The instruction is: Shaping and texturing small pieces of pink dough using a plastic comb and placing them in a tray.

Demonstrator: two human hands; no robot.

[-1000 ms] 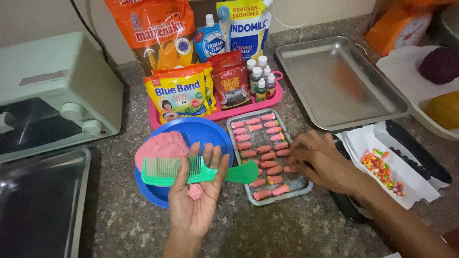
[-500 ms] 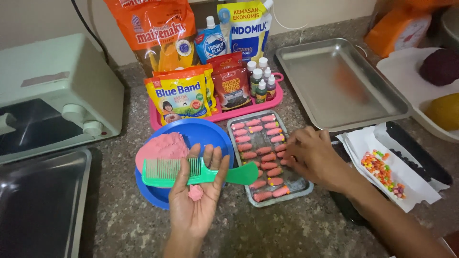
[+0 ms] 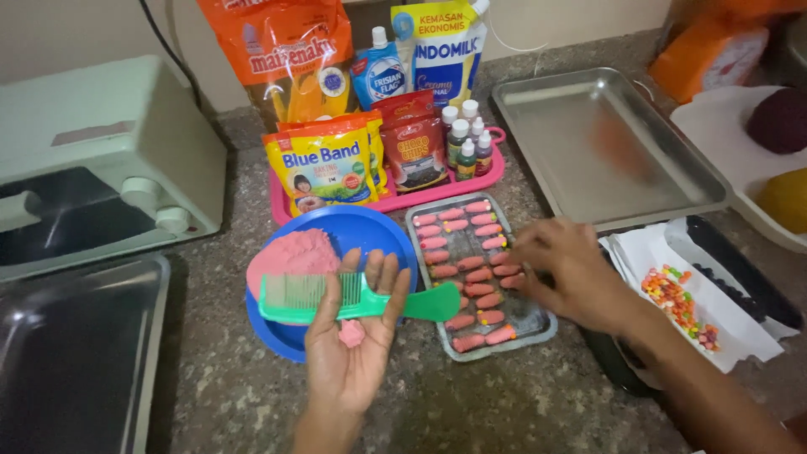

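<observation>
One pink dough lump (image 3: pixel 351 333) in open left palm (image 3: pixel 349 353), comb (image 3: pixel 336 296) across fingers; right hand's (image 3: pixel 572 273) grip unclear

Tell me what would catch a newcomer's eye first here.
The left hand, palm up in the centre, holds a green plastic comb across its fingers and a small pink dough lump in the palm. Beside it, the right hand reaches over a small metal tray of pink dough pieces.

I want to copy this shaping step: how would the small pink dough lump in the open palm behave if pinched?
The small pink dough lump looks soft, so it probably dents easily. Resting loose on the left hand beneath the green plastic comb, it seems light and might roll off.
</observation>
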